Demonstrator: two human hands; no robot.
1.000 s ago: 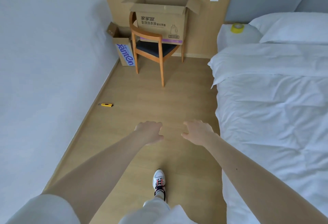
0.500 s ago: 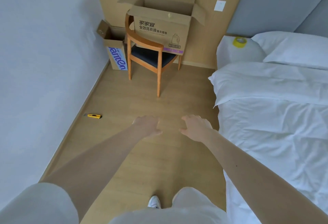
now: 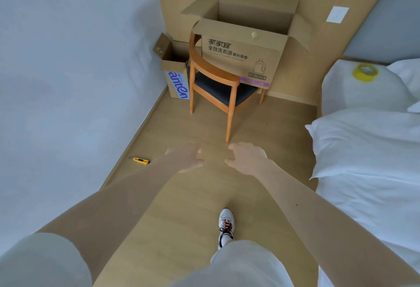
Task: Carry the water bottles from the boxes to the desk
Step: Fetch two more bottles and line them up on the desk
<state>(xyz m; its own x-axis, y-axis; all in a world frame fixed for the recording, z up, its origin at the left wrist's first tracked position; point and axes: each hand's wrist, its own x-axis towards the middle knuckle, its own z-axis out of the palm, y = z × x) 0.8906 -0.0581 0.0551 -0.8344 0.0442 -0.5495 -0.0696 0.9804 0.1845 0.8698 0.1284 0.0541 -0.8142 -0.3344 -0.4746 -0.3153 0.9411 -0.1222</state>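
Note:
A large open cardboard box (image 3: 241, 59) with printed characters sits on a wooden chair (image 3: 213, 89) against the back wall. A smaller open box (image 3: 176, 77) with blue lettering stands on the floor in the corner, left of the chair. Neither box shows its contents, and no water bottle or desk is visible. Both my arms stretch forward over the floor. My left hand (image 3: 186, 158) and my right hand (image 3: 246, 158) hang side by side, fingers loosely curled, holding nothing, well short of the chair.
A bed with white bedding (image 3: 368, 161) fills the right side. A yellow tape roll (image 3: 365, 72) lies on a white-covered nightstand by the bed. A yellow utility knife (image 3: 139, 160) lies on the wooden floor near the left wall. My right shoe (image 3: 225, 226) steps forward.
I have walked closer to the chair and boxes, which now look larger. My right foot has swung forward. Both hands stay empty in front of me.

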